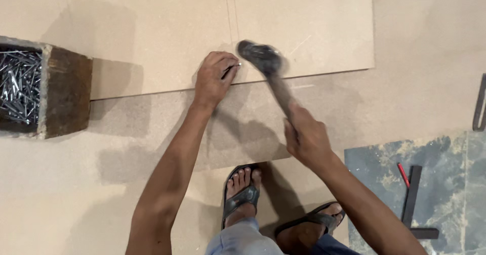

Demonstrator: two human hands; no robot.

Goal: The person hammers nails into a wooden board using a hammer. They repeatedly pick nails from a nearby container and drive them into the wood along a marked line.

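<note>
We hold a thin steel nail (232, 69) upright with our left hand (212, 78), fingertips pinched shut around its shank, just at the near edge of the pale tan fibreboard sheet (167, 27). Our right hand (306, 138) is wrapped fully closed around the lower end of the wooden handle of a dark, round-headed steel hammer (260, 55), whose blurred head hangs just right of the nail.

The hammer looks head-heavy and rigid, best gripped low on the handle for swing. The nail seems light, stiff, smooth and slippery, so a pinch close under the head would likely steady it.

The sheet is flat, matte and dusty, with faint pencilled lines running away from the nail. Well left of the nail stands a rough brown wooden box (63, 90) filled with loose shiny nails.
</note>
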